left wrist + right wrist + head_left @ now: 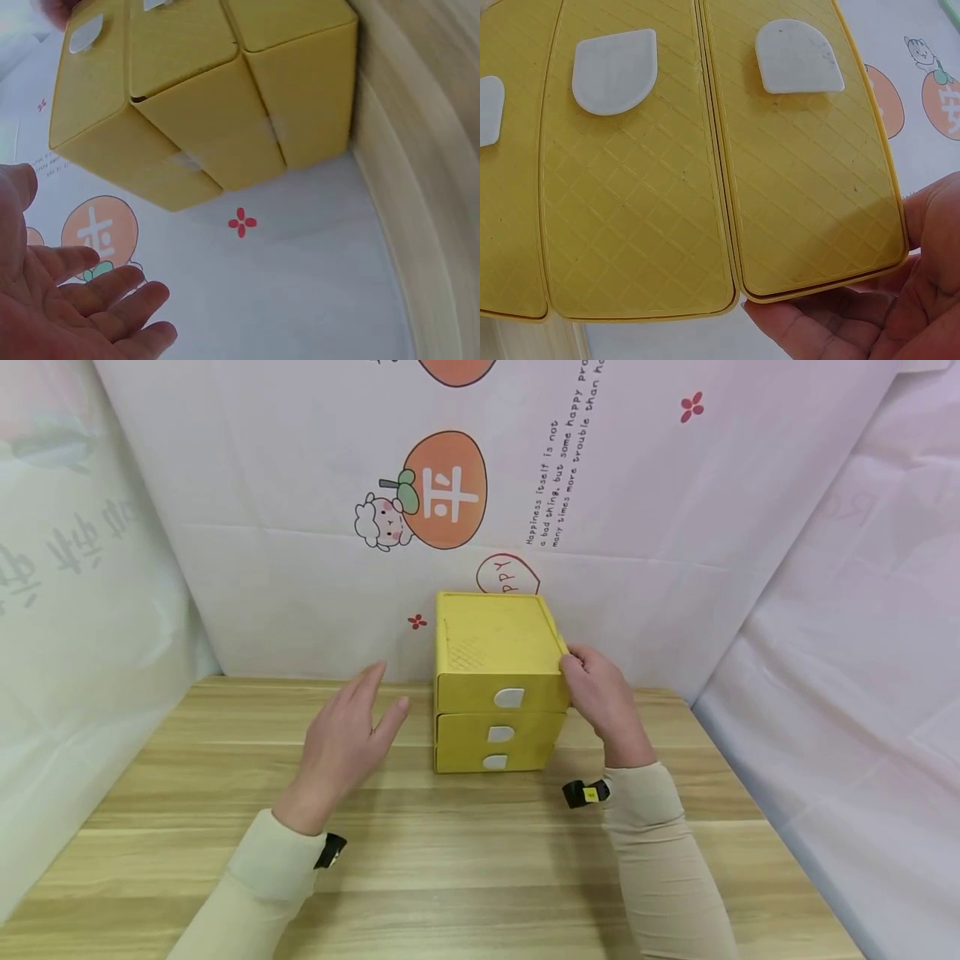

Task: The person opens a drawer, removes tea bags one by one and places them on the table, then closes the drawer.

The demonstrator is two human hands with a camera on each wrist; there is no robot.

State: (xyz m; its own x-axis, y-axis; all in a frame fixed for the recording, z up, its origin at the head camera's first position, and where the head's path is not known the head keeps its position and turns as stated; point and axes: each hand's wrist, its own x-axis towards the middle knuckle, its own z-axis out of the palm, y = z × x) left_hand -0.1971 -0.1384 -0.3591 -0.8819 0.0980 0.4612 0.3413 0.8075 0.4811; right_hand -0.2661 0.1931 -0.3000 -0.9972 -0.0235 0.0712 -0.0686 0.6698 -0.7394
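A yellow three-drawer storage box stands on the wooden table, its drawer fronts facing me. Each front carries a white rounded handle. At the box's upper right front edge, my right hand grips it, thumb on top and fingers along the side. The right wrist view shows those fingers against the side of the top drawer section. To the left of the box, my left hand is held apart from it, fingers extended and holding nothing. In the left wrist view the palm faces the box's left side.
Close behind the box hangs a white printed cloth with orange fruit drawings and text. More white cloth borders the table on the right and left. The wooden tabletop extends in front of the box.
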